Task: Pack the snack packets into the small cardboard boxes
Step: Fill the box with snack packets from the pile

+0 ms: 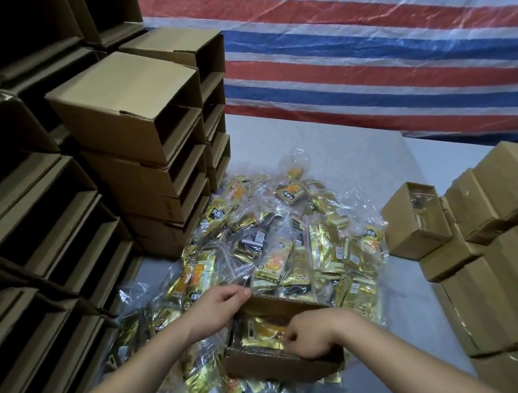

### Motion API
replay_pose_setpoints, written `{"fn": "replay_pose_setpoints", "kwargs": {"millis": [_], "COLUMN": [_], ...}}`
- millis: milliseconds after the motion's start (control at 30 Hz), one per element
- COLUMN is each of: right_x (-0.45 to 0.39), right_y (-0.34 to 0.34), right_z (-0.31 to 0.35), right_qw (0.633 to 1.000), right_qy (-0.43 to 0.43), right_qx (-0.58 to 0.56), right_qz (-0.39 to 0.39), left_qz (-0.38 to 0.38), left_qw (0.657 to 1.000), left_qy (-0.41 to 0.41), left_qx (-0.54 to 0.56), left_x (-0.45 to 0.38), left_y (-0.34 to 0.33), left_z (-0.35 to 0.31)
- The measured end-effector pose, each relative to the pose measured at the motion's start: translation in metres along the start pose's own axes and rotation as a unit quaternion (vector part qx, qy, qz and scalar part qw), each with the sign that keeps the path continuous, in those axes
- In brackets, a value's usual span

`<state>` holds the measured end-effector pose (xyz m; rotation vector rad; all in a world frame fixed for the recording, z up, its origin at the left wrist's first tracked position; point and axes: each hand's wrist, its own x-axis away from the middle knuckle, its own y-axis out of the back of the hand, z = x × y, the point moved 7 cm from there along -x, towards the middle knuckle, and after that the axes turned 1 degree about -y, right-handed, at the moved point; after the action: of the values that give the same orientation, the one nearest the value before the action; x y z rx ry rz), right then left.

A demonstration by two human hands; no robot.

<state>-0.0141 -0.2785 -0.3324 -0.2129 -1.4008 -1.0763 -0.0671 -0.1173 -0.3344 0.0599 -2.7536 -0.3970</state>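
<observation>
While left hand point(219, 305) grips far flap of open box point(280, 362), lower centre, right hand point(312, 334), clenched on gold packet point(262, 332), should press flat before releasing.

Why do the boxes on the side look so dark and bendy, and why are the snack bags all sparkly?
In the head view, light barely reaches the stacked empty boxes on the left, so their openings go nearly black; the wide lens curves them near the edges; the shiny snack packets bounce light back as white glare; the striped tarp behind is brightest, and everything looks slightly soft.
</observation>
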Motion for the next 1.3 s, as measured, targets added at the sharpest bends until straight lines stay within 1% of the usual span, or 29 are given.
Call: {"fn": "replay_pose_setpoints", "kwargs": {"millis": [67, 100, 133, 167, 333, 433, 500, 600, 633, 700, 767, 833, 867, 900, 933, 967, 1033, 1067, 1133, 1233, 1300], "right_x": [-0.019, -0.025, -0.029, -0.03, -0.006, 0.008, 0.01, 0.0, -0.004, -0.004, 0.008, 0.027, 0.037, 0.044, 0.047, 0.045, 0.032, 0.026, 0.018, 0.025, 0.039], "right_y": [-0.027, -0.037, -0.042, -0.044, -0.016, 0.008, 0.013, -0.001, -0.005, -0.003, 0.009, 0.027, 0.037, 0.045, 0.05, 0.05, 0.041, 0.035, 0.03, 0.032, 0.037], "right_z": [0.004, 0.006, 0.009, 0.011, 0.013, 0.01, 0.018, 0.036, 0.04, 0.042, 0.036, 0.021, 0.012, 0.004, -0.003, -0.008, -0.013, -0.012, -0.011, -0.02, -0.033], "right_qw": [0.995, 0.988, 0.983, 0.982, 0.995, 0.983, 0.978, 0.987, 0.987, 0.983, 0.97, 0.942, 0.925, 0.912, 0.908, 0.914, 0.944, 0.952, 0.946, 0.929, 0.919], "right_qy": [-0.035, -0.053, -0.064, -0.065, 0.014, 0.051, 0.064, 0.069, 0.067, 0.075, 0.094, 0.095, 0.092, 0.094, 0.097, 0.091, 0.061, 0.052, 0.044, 0.058, 0.044], "right_qx": [-0.054, -0.101, -0.137, -0.151, -0.096, -0.162, -0.18, -0.124, -0.123, -0.127, -0.144, -0.2, -0.208, -0.195, -0.166, -0.135, -0.07, -0.036, -0.004, -0.04, -0.056], "right_qz": [0.081, 0.101, 0.106, 0.098, -0.002, -0.071, -0.088, -0.079, -0.081, -0.11, -0.171, -0.252, -0.304, -0.349, -0.373, -0.371, -0.318, -0.3, -0.32, -0.364, -0.387], "left_qz": [0.009, 0.01, 0.009, 0.006, -0.005, -0.002, -0.004, -0.017, -0.019, -0.022, -0.036, -0.039, -0.038, -0.039, -0.043, -0.046, -0.051, -0.054, -0.067, -0.098, -0.128], "left_qw": [1.0, 1.0, 1.0, 1.0, 1.0, 1.0, 1.0, 1.0, 1.0, 0.999, 0.998, 0.998, 0.997, 0.997, 0.997, 0.996, 0.995, 0.995, 0.994, 0.992, 0.989], "left_qy": [0.001, 0.001, -0.001, -0.005, 0.008, 0.006, 0.004, 0.015, 0.018, 0.027, 0.037, 0.048, 0.052, 0.057, 0.061, 0.067, 0.079, 0.081, 0.081, 0.076, 0.072], "left_qx": [-0.013, -0.016, -0.017, -0.016, -0.003, 0.009, 0.008, -0.002, -0.006, -0.001, 0.018, 0.029, 0.031, 0.028, 0.025, 0.022, 0.029, 0.026, 0.007, 0.011, 0.021], "left_x": [0.0, 0.0, 0.0, 0.001, 0.001, 0.003, 0.004, 0.003, 0.003, 0.003, 0.003, 0.004, 0.004, 0.004, 0.005, 0.005, 0.006, 0.007, 0.009, 0.013, 0.013], "left_y": [-0.004, -0.006, -0.008, -0.009, -0.003, -0.003, -0.003, -0.002, -0.002, -0.003, 0.0, 0.0, 0.0, 0.0, 0.0, -0.001, -0.003, -0.004, -0.004, -0.004, -0.003], "left_z": [-0.001, 0.0, 0.001, 0.001, 0.004, 0.004, 0.004, 0.008, 0.009, 0.011, 0.011, 0.01, 0.01, 0.011, 0.012, 0.011, 0.009, 0.006, -0.001, -0.018, -0.035]}}
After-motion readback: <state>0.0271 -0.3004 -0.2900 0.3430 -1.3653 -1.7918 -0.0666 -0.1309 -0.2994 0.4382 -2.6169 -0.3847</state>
